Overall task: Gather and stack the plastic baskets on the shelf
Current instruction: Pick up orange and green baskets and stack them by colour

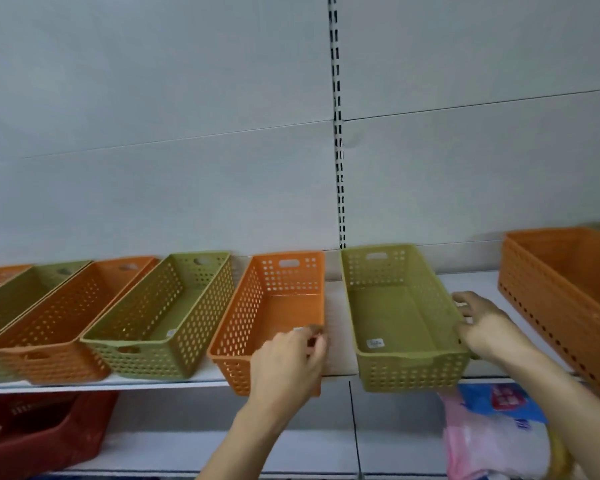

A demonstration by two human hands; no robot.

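Observation:
Several perforated plastic baskets stand in a row on the white shelf (333,341), alternating orange and green. My left hand (288,362) grips the near right corner of an orange basket (278,306) at the middle. My right hand (489,327) holds the right rim of the green basket (395,317) beside it, fingers curled over the edge. A gap of bare shelf separates these two baskets. Further left sit a green basket (160,320), an orange basket (59,323) and more behind them, partly cut off by the frame.
A larger orange basket (568,292) stands at the right end of the shelf. Below, a dark red basket (39,434) sits on the lower shelf at left, and pink and blue plastic packages (492,431) lie at right. A slotted upright (338,133) runs up the back wall.

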